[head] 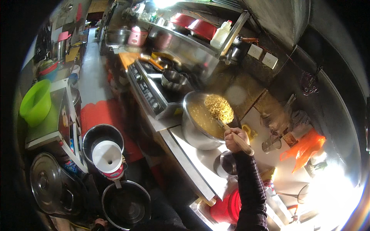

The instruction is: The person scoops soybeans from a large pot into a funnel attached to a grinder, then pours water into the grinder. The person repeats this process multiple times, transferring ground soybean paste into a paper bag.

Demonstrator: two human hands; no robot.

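Observation:
My right hand is closed around the wooden handle of a strainer. A heap of pale yellow beans, apparently soybeans, fills its bowl. The strainer is over the far right side of a large stainless steel pot. Cloudy yellowish water stands in the pot, with a few loose beans in it. At the bottom left edge, part of my left hand shows beside a wide metal pot; its fingers are too small and dark to make out.
A grinder with a white hopper stands between that wide pot and another metal pot. Beyond the large pot is an induction cooker with a small pan. A metal bowl and red bucket lie near my right arm.

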